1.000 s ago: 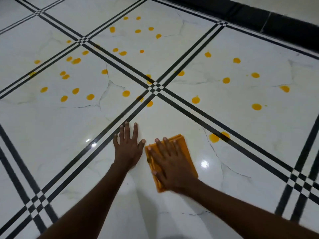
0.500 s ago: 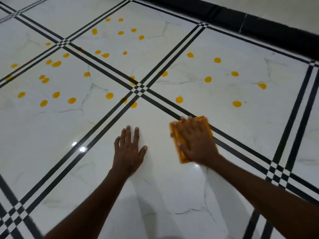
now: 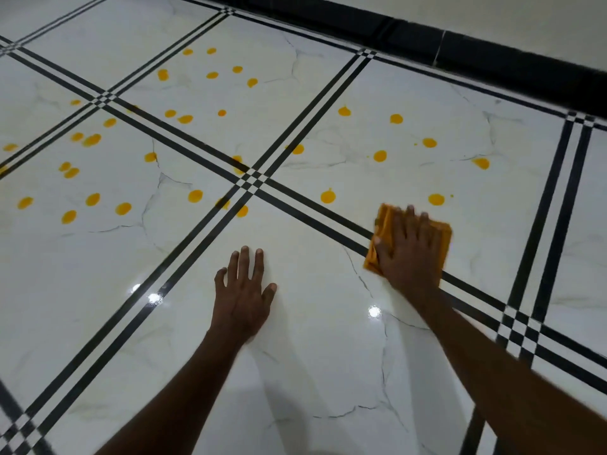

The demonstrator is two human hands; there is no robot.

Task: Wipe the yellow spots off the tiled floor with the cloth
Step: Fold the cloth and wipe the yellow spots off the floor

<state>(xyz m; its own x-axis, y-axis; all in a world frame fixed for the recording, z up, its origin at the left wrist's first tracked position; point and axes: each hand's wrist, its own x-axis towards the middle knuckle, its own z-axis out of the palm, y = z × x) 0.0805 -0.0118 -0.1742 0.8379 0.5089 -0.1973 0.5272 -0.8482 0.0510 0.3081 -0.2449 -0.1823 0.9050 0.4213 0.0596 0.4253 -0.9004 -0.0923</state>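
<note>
Right hand presses flat on orange cloth near yellow spots; left hand flat on floor.

cloth: orange, folded, flat on stripe | yellow spots: scattered beyond

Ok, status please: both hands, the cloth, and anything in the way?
Left hand flat on floor. Right hand pressing orange cloth across black tile stripe. Many yellow spots ahead. Nothing blocking.

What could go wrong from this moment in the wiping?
The right hand presses the folded cloth flat; its orange colour may hide soiling, so it might smear the nearest spot. The left hand rests on the glossy floor and could slip if that gets wet.
</note>
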